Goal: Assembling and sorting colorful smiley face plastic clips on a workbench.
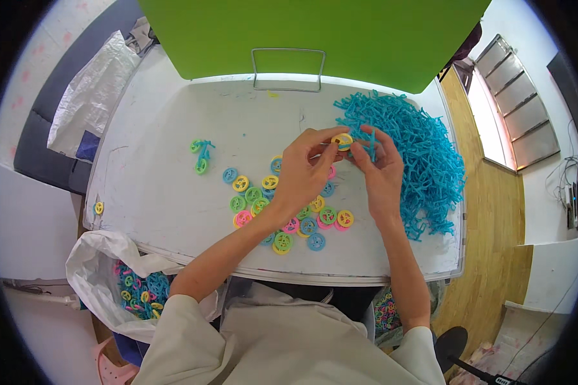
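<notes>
My left hand [302, 173] pinches a small yellow plastic wheel [342, 140] between thumb and fingers above the white table [167, 186]. My right hand [382, 170] grips a blue plastic axle piece [370, 149] pressed against that wheel. Beneath both hands lies a scatter of several loose wheels [282, 215] in yellow, green, blue and pink. A large heap of blue axle pieces [424, 154] sits just right of my right hand.
A finished blue piece with green wheels [202, 156] lies left of centre. One yellow wheel [99, 208] rests by the table's left edge. A green board [315, 32] with a wire handle [288, 67] stands behind. A white bag of assembled pieces [135, 292] hangs lower left.
</notes>
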`<action>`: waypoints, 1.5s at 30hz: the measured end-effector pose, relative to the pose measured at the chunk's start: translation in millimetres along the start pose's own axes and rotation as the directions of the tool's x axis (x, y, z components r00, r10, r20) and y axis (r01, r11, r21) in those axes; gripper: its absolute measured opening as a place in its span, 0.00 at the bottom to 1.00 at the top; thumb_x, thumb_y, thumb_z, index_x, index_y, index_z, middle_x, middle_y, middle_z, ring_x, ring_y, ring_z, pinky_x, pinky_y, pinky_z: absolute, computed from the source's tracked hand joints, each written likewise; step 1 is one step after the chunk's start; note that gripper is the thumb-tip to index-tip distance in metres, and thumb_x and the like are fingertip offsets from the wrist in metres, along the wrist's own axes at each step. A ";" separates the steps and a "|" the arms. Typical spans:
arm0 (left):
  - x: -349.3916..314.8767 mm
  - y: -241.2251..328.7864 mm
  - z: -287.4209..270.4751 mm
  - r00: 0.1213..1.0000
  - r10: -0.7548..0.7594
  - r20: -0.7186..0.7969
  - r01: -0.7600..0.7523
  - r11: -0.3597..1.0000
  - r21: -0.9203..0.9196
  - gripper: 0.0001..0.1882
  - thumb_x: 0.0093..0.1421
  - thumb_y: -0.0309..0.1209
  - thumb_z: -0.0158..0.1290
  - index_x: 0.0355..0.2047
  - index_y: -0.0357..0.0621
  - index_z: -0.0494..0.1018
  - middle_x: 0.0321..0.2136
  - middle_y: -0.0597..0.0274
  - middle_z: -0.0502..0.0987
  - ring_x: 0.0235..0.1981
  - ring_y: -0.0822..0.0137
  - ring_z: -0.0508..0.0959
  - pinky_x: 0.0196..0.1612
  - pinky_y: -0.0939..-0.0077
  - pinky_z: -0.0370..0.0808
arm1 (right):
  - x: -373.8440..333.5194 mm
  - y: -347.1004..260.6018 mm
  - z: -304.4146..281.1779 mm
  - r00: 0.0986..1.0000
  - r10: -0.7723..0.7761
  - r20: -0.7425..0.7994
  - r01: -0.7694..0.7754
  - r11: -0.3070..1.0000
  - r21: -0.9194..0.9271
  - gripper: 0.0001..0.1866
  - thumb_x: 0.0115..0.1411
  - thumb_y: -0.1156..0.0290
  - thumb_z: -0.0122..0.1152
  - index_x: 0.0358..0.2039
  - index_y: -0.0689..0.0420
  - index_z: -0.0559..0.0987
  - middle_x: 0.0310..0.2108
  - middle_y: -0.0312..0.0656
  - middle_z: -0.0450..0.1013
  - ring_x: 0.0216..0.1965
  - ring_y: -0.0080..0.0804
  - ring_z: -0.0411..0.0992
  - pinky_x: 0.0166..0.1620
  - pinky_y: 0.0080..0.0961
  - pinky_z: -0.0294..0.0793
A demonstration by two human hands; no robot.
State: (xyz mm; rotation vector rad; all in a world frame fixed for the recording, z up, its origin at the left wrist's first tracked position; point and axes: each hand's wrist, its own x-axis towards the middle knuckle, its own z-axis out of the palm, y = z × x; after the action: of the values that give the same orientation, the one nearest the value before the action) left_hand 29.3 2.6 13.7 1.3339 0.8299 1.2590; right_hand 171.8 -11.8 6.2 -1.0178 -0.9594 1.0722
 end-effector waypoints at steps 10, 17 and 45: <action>1.8 -2.6 -0.1 0.998 0.059 0.034 -0.061 0.996 0.071 0.12 0.64 0.22 0.46 0.45 0.35 0.75 0.39 0.57 0.75 0.41 0.68 0.77 0.46 0.76 0.77 | 3.2 -15.5 -14.2 0.990 0.116 0.082 -0.082 0.936 -0.343 0.10 0.55 0.76 0.64 0.38 0.65 0.80 0.32 0.39 0.78 0.33 0.20 0.74 0.40 0.18 0.73; 0.5 -3.4 0.3 0.997 0.075 0.022 -0.077 0.990 0.115 0.13 0.63 0.22 0.46 0.46 0.35 0.74 0.41 0.56 0.77 0.39 0.70 0.78 0.46 0.76 0.78 | 5.1 -3.4 -14.4 0.974 0.209 0.093 -0.209 0.978 -0.010 0.11 0.55 0.72 0.65 0.36 0.65 0.81 0.29 0.39 0.78 0.30 0.18 0.73 0.34 0.13 0.71; 21.8 14.6 -75.0 0.948 -0.312 0.064 0.076 0.416 0.906 0.08 0.49 0.27 0.59 0.30 0.37 0.77 0.28 0.55 0.79 0.29 0.63 0.78 0.33 0.72 0.73 | 7.5 -0.2 -14.8 0.997 0.080 -0.016 -0.079 0.995 0.057 0.11 0.61 0.67 0.59 0.39 0.59 0.76 0.23 0.31 0.66 0.23 0.15 0.65 0.27 0.13 0.63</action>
State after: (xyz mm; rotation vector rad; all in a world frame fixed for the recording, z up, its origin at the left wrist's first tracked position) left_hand -41.2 38.0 22.8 2.0892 1.5633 0.3592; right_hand 187.5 -7.2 3.5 -1.0249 -0.8756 1.1473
